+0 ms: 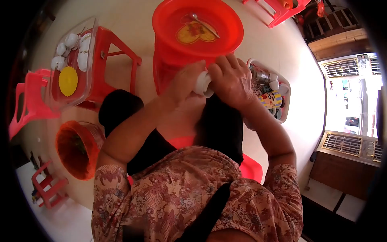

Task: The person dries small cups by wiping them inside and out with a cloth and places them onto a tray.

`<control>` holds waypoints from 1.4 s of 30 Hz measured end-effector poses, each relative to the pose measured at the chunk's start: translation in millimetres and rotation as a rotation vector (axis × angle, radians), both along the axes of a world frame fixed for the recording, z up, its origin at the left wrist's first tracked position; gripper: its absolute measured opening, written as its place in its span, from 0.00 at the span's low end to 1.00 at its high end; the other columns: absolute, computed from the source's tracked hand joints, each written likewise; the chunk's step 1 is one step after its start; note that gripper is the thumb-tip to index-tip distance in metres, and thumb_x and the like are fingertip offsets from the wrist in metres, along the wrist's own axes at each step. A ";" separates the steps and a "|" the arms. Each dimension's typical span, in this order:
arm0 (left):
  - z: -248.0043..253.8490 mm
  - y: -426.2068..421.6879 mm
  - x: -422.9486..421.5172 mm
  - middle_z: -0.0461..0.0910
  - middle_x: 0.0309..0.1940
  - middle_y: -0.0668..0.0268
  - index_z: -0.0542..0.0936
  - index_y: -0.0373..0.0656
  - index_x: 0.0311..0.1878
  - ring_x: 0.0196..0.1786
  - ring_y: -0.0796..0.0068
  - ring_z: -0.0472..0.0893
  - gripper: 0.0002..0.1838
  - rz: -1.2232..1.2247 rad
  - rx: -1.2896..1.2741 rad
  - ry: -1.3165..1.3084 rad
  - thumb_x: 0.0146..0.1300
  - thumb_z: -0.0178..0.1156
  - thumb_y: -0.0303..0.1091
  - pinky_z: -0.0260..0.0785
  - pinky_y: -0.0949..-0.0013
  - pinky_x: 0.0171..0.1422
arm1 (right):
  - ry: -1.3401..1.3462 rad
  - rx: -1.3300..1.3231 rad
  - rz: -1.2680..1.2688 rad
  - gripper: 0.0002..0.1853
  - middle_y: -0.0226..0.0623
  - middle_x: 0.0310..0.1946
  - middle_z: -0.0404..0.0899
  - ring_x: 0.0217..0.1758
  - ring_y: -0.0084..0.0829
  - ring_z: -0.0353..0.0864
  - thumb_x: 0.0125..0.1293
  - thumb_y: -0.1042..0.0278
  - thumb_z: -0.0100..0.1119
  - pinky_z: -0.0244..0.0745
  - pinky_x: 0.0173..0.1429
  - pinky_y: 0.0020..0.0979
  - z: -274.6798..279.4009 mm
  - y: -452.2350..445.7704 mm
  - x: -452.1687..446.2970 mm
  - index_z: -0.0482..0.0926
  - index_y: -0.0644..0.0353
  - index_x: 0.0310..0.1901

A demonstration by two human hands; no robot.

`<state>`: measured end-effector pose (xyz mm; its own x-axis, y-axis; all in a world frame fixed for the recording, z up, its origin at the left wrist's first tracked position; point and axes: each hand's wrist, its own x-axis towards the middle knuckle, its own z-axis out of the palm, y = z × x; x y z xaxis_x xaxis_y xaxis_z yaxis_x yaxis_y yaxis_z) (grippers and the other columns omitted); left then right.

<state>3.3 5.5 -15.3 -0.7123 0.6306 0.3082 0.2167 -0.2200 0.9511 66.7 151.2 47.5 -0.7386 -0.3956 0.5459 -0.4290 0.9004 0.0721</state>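
A small white cup [202, 84] is between my two hands, above my lap and just in front of a red basin [165, 30]. My left hand [186, 80] is wrapped round the cup's left side, its fingers a little blurred. My right hand [231, 78] is closed on the cup's right side, knuckles up. A spoon [206, 26] lies in the basin, over a yellow printed pattern on its bottom. The basin rests on a red stool [158, 60].
At left, a clear tray [90, 66] with white cups and a yellow scalloped dish [68, 81] sits on a red stool [113, 40]. Below it is an orange-lined bin [66, 149]. A basket [287, 109] of jars and cups stands right of my right hand.
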 end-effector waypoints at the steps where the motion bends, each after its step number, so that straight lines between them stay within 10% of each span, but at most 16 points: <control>1: 17.6 -8.9 -0.5 0.72 0.22 0.64 0.72 0.41 0.37 0.19 0.77 0.70 0.13 -0.230 -0.031 -0.558 0.69 0.44 0.39 0.61 0.78 0.21 | -0.009 0.060 0.050 0.09 0.32 0.25 0.69 0.30 0.36 0.72 0.43 0.67 0.60 0.68 0.30 0.35 7.0 1.1 -1.0 0.73 0.55 0.27; 2: 26.5 -13.8 -0.4 0.72 0.21 0.64 0.74 0.42 0.36 0.16 0.76 0.70 0.13 -0.458 -0.063 -1.117 0.69 0.45 0.40 0.59 0.79 0.16 | -0.019 0.120 0.102 0.09 0.32 0.25 0.70 0.30 0.35 0.72 0.43 0.66 0.60 0.68 0.30 0.34 14.3 1.4 -1.8 0.72 0.55 0.27; 5: 10.0 -11.4 -0.7 0.73 0.19 0.65 0.76 0.44 0.36 0.10 0.78 0.66 0.15 -0.544 -0.063 -1.113 0.67 0.46 0.44 0.51 0.80 0.08 | -0.064 0.152 0.121 0.09 0.32 0.25 0.70 0.29 0.35 0.72 0.43 0.66 0.61 0.68 0.29 0.34 12.7 3.2 -4.2 0.71 0.56 0.25; 12: -1.6 2.3 -4.4 0.72 0.20 0.65 0.70 0.41 0.31 0.19 0.72 0.71 0.15 0.079 0.002 -0.235 0.70 0.43 0.40 0.63 0.69 0.23 | -0.251 -0.343 -0.334 0.09 0.41 0.19 0.74 0.23 0.43 0.78 0.46 0.70 0.61 0.69 0.26 0.43 -40.6 -20.9 -0.1 0.70 0.60 0.25; 20: 30.2 -9.3 11.3 0.68 0.16 0.52 0.67 0.39 0.29 0.22 0.48 0.74 0.09 0.269 -0.101 0.367 0.65 0.47 0.31 0.62 0.59 0.24 | -1.173 -2.065 -0.213 0.08 0.28 0.17 0.72 0.20 0.28 0.76 0.59 0.69 0.51 0.69 0.25 0.33 -38.6 -43.2 22.3 0.75 0.67 0.31; 23: 29.6 -10.6 13.1 0.71 0.19 0.55 0.68 0.36 0.33 0.22 0.65 0.75 0.09 0.244 -0.102 0.458 0.67 0.40 0.28 0.63 0.68 0.27 | -1.006 -1.705 -0.232 0.08 0.32 0.17 0.75 0.21 0.34 0.77 0.56 0.68 0.54 0.70 0.26 0.36 -41.2 -37.8 25.3 0.74 0.64 0.31; 26: 22.7 -3.1 10.5 0.68 0.16 0.51 0.67 0.39 0.30 0.22 0.48 0.73 0.08 0.229 -0.024 0.223 0.66 0.45 0.30 0.62 0.58 0.23 | -0.455 -0.774 -0.316 0.08 0.36 0.20 0.77 0.20 0.40 0.77 0.51 0.66 0.59 0.70 0.26 0.39 -46.6 -19.6 15.4 0.74 0.60 0.31; 31: 4.5 -1.1 5.1 0.74 0.23 0.57 0.71 0.37 0.35 0.26 0.68 0.76 0.11 0.142 -0.036 0.132 0.68 0.44 0.34 0.66 0.68 0.26 | -0.108 -0.055 -0.100 0.11 0.32 0.24 0.71 0.28 0.36 0.76 0.42 0.63 0.64 0.70 0.28 0.37 -7.6 -4.9 1.9 0.74 0.55 0.28; 35: 45.7 -13.6 -3.3 0.76 0.26 0.63 0.73 0.39 0.36 0.31 0.75 0.76 0.13 -0.321 -0.397 -0.730 0.70 0.41 0.35 0.68 0.70 0.29 | -0.005 0.131 0.115 0.12 0.31 0.21 0.70 0.25 0.35 0.75 0.40 0.64 0.64 0.69 0.27 0.35 3.6 0.1 -6.1 0.72 0.55 0.26; 38: 27.5 -8.8 -3.4 0.75 0.24 0.67 0.72 0.39 0.33 0.27 0.76 0.76 0.15 -0.158 -0.205 -0.781 0.69 0.43 0.38 0.67 0.67 0.27 | -0.085 0.000 -0.017 0.11 0.35 0.20 0.72 0.24 0.38 0.77 0.42 0.65 0.64 0.70 0.26 0.37 -10.5 -1.0 -8.7 0.71 0.56 0.25; 42: -4.8 -0.9 -9.0 0.73 0.24 0.53 0.72 0.38 0.34 0.24 0.62 0.77 0.12 0.209 -0.148 0.044 0.65 0.47 0.37 0.67 0.61 0.27 | -0.232 -0.520 -0.281 0.08 0.38 0.16 0.76 0.20 0.40 0.79 0.49 0.67 0.60 0.70 0.23 0.36 -65.2 -17.7 -3.3 0.73 0.60 0.27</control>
<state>-5.7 4.5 -20.1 -0.8200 0.5112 0.2576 0.2851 -0.0256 0.9582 63.5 133.5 -17.6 -0.8976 0.1044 0.4282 -0.1233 0.8732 -0.4714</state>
